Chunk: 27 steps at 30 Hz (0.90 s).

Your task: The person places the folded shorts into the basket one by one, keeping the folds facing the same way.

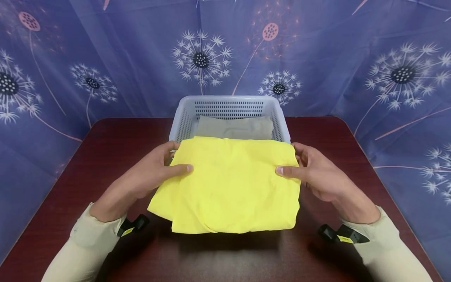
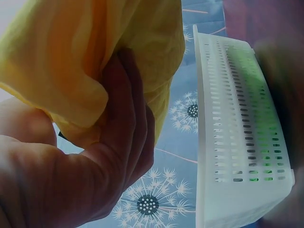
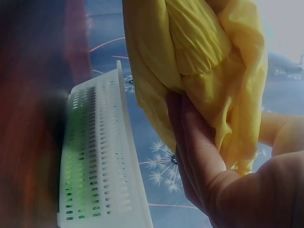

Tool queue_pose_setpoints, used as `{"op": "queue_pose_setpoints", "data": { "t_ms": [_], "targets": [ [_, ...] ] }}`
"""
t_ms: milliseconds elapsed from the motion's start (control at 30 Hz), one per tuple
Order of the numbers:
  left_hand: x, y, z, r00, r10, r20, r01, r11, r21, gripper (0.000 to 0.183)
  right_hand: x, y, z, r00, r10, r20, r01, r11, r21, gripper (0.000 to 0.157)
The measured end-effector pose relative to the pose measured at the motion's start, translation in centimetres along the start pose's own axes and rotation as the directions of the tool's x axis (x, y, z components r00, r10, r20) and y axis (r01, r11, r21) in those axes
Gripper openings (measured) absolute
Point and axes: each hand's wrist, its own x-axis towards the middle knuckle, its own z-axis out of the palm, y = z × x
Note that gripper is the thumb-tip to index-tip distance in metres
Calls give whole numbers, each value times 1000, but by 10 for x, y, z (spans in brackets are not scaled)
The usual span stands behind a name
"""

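A folded yellow garment (image 1: 236,184) is held up off the table, in front of the basket. My left hand (image 1: 149,172) grips its left side, thumb on top and fingers beneath. On the opposite side my right hand (image 1: 322,172) pinches it the same way. From below, the right wrist view shows loose folds and a gathered, cuff-like part (image 3: 204,57) hanging over the fingers. Behind the garment stands a pale plastic basket (image 1: 229,100) with slotted walls. A greyish-beige folded cloth (image 1: 234,127) lies inside it, its near part hidden by the garment.
The basket stands at the back of a dark red-brown table (image 1: 134,133). Something green (image 2: 254,85) shows through the basket's slots in both wrist views. A blue curtain (image 1: 141,47) with dandelion prints hangs behind and beside the table.
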Motion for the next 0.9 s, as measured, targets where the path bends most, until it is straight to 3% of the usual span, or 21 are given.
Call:
{"op": "queue_pose_setpoints", "data": {
  "t_ms": [633, 900],
  "targets": [
    [22, 6, -7, 1000, -24, -4, 23, 998, -61, 59, 20, -10, -13, 1000, 3, 4, -4, 996, 86, 53],
    [31, 9, -11, 998, -21, -51, 21, 1000, 7, 66, 28, -11, -18, 1000, 3, -5, -3, 994, 105, 52]
  ]
}}
